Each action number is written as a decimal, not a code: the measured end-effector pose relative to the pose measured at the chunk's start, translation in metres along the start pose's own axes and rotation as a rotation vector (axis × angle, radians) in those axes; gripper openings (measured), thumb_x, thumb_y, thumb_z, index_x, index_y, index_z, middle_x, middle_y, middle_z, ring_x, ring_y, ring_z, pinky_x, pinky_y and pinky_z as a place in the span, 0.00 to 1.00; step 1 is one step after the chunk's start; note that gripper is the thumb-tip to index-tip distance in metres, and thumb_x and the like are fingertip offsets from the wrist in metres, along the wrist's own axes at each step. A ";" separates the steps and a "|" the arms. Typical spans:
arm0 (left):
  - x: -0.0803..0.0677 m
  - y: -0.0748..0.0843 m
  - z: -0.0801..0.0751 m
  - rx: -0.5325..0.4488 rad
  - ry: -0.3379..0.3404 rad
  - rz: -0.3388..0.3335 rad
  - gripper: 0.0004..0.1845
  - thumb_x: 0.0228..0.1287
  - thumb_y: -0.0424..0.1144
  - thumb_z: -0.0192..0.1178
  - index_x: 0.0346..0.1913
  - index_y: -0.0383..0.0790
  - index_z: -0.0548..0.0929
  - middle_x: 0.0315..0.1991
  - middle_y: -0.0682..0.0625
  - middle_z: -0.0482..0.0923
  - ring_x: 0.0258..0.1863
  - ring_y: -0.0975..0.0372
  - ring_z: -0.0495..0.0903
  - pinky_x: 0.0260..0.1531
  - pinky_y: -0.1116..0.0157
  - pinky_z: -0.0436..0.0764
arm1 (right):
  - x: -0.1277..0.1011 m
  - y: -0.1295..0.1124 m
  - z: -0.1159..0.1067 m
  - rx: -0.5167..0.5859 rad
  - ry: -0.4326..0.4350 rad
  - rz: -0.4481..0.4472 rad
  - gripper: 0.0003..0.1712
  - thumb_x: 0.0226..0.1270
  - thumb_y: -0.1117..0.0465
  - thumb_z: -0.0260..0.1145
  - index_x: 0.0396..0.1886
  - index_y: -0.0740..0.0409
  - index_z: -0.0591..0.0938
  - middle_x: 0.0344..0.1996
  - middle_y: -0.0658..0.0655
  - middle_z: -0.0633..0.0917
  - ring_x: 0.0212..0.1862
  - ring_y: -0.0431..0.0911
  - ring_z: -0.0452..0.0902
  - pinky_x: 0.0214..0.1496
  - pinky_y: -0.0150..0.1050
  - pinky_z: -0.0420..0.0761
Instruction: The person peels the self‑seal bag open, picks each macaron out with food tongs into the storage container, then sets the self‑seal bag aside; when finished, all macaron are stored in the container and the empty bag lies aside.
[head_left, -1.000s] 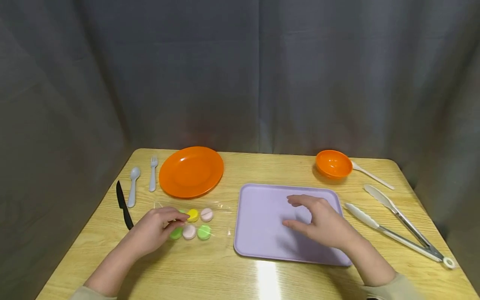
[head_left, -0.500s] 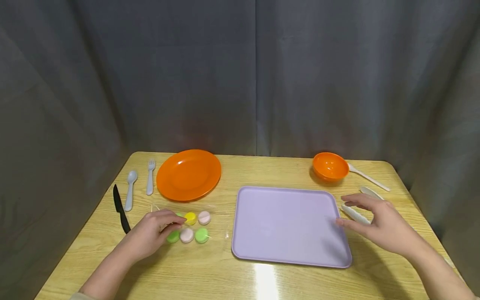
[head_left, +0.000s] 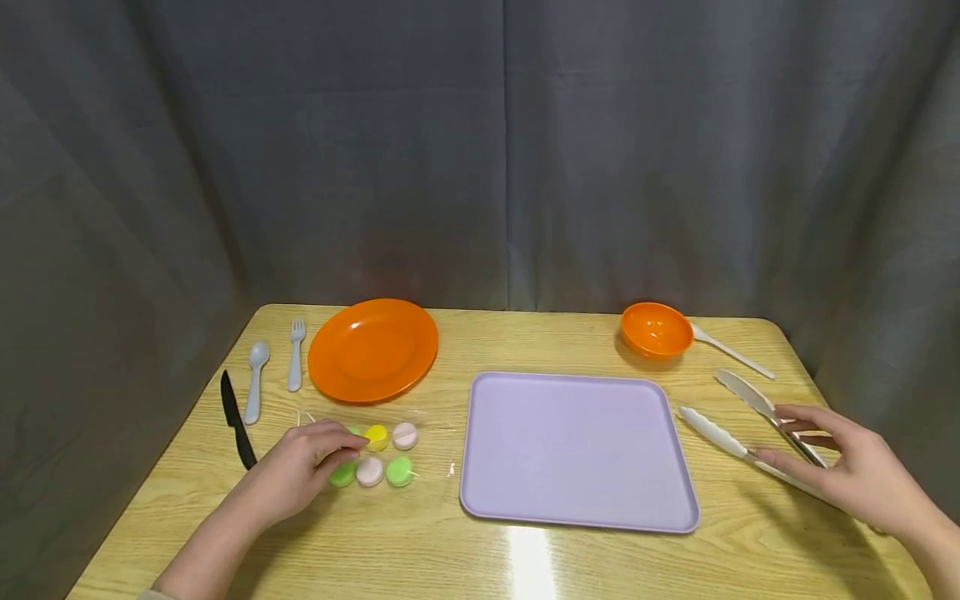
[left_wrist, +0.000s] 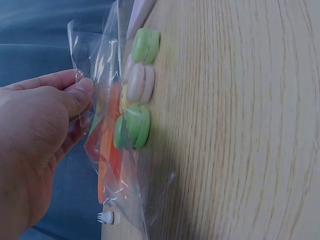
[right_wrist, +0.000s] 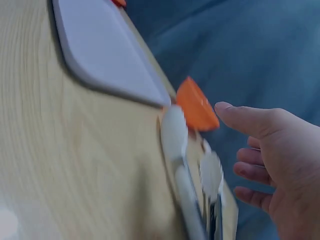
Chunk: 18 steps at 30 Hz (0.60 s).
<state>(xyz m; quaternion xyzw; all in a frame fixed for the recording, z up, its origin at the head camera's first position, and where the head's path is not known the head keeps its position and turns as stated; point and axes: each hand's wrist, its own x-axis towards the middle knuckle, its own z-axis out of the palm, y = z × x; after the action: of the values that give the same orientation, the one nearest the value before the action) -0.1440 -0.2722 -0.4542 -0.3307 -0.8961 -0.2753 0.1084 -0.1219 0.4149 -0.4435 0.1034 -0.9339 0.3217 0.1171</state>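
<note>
A clear plastic bag (head_left: 420, 425) with several green, pink and yellow macarons (head_left: 371, 471) lies on the wooden table left of the lilac tray (head_left: 577, 454). My left hand (head_left: 348, 446) pinches the bag's near edge. In the left wrist view the thumb and forefinger of my left hand (left_wrist: 80, 84) nip the plastic bag (left_wrist: 107, 65), with the macarons (left_wrist: 139, 82) standing on edge inside it. My right hand (head_left: 780, 435) hovers with fingers spread over the white-tipped metal tongs (head_left: 720, 433). In the right wrist view my right hand (right_wrist: 235, 140) is beside the tongs (right_wrist: 182, 165) without gripping them.
An orange plate (head_left: 372, 350) sits at the back left, with a grey fork (head_left: 295, 356), grey spoon (head_left: 253, 382) and black knife (head_left: 236, 421) to its left. An orange bowl (head_left: 656, 330) and white spoon (head_left: 731, 350) stand back right. A grey curtain surrounds the table.
My right hand moved from above the lilac tray rightwards to the tongs. My left hand stayed on the macaron bag.
</note>
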 end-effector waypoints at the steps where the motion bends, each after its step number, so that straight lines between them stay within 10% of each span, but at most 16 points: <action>1: 0.000 0.000 0.000 0.001 0.002 0.000 0.17 0.59 0.21 0.75 0.48 0.42 0.93 0.42 0.56 0.88 0.41 0.69 0.84 0.40 0.68 0.86 | -0.002 0.007 0.000 -0.005 0.010 0.000 0.36 0.57 0.58 0.87 0.64 0.59 0.83 0.54 0.32 0.81 0.50 0.22 0.74 0.48 0.15 0.72; 9: -0.001 -0.001 0.000 0.001 0.006 0.005 0.18 0.58 0.21 0.76 0.47 0.43 0.93 0.42 0.57 0.88 0.41 0.69 0.83 0.40 0.69 0.86 | -0.016 0.047 0.002 -0.067 -0.034 0.092 0.41 0.60 0.52 0.85 0.67 0.66 0.78 0.60 0.68 0.80 0.51 0.20 0.64 0.42 0.15 0.69; 16: -0.001 -0.001 0.000 0.008 -0.005 -0.001 0.18 0.58 0.21 0.75 0.47 0.43 0.92 0.41 0.57 0.88 0.40 0.69 0.83 0.39 0.69 0.86 | -0.026 0.064 0.005 -0.102 -0.110 0.211 0.48 0.63 0.46 0.82 0.69 0.74 0.73 0.61 0.77 0.76 0.50 0.67 0.80 0.33 0.20 0.72; 18: -0.001 -0.001 0.000 0.011 -0.009 -0.003 0.18 0.58 0.21 0.75 0.47 0.43 0.92 0.41 0.57 0.88 0.40 0.70 0.83 0.39 0.68 0.86 | -0.027 0.067 0.006 -0.120 -0.118 0.241 0.50 0.62 0.44 0.82 0.69 0.75 0.72 0.59 0.76 0.77 0.48 0.65 0.81 0.31 0.23 0.71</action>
<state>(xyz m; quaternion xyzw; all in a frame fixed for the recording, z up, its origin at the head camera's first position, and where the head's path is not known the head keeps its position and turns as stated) -0.1437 -0.2733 -0.4550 -0.3301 -0.8985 -0.2693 0.1059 -0.1151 0.4654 -0.4945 0.0021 -0.9624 0.2702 0.0283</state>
